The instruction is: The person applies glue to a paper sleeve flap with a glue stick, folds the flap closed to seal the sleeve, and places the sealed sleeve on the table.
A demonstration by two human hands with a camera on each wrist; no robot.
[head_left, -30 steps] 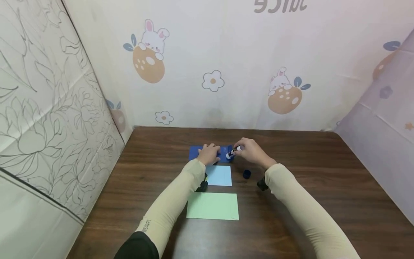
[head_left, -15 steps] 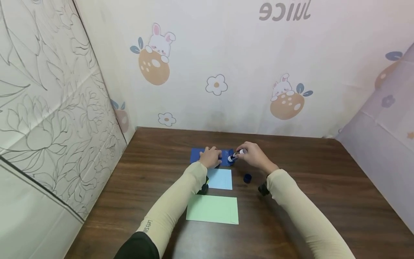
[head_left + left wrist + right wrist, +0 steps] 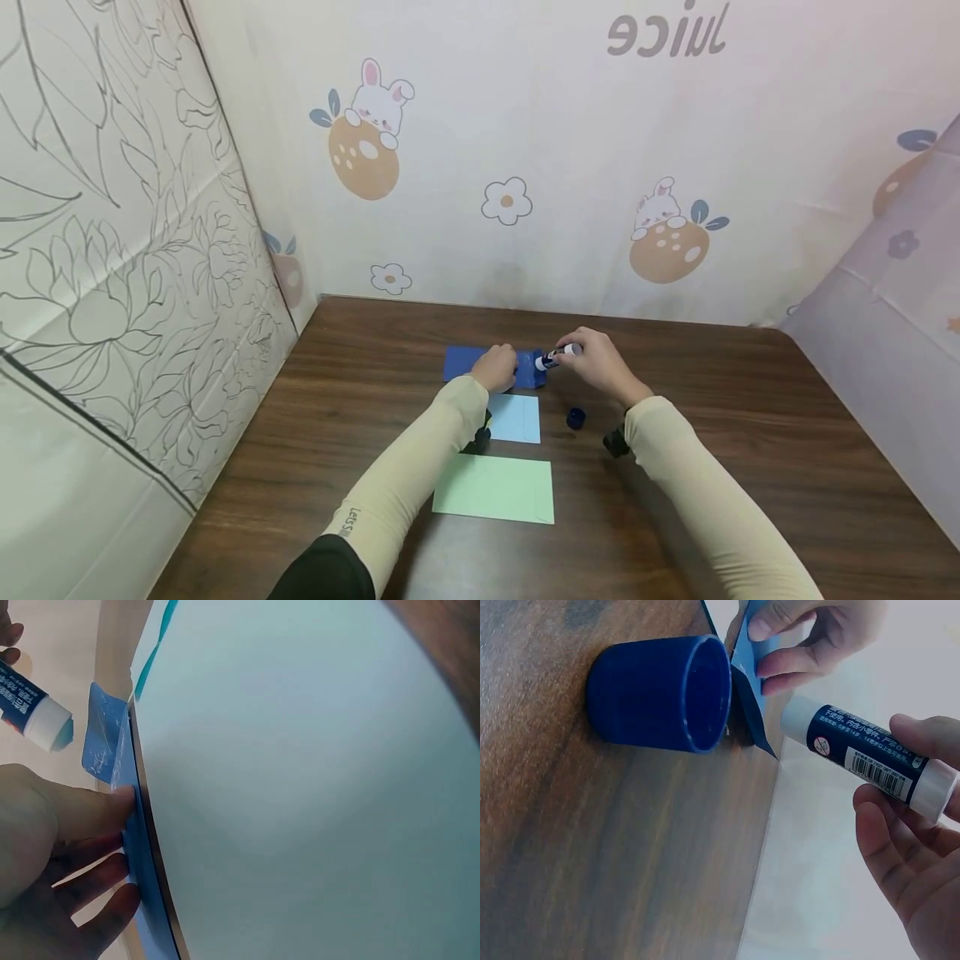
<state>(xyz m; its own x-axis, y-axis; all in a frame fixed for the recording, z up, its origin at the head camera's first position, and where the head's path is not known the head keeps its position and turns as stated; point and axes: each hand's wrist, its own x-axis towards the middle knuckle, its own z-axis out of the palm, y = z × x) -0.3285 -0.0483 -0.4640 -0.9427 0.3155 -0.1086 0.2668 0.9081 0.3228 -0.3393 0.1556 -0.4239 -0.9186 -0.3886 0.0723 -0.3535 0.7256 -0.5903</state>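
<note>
My right hand grips a glue stick, dark blue with white ends, between thumb and fingers. In the left wrist view its uncapped tip points toward the raised flap of a blue envelope, a short way from it. My left hand presses the envelope against the table, with thumb and fingertips on its face; part of the envelope is hidden beneath the hand. Streaks mark the flap. The glue stick's blue cap lies near my right wrist.
A light blue envelope lies just in front of the dark blue one, partly covered by my left arm. Nearer to me is a light green envelope. The brown wooden table meets a printed wall covering at the back.
The glue stick has drawn back slightly to the right from the flap. My left fingers, more spread earlier, are now more drawn in. The head view has tilted slightly.
</note>
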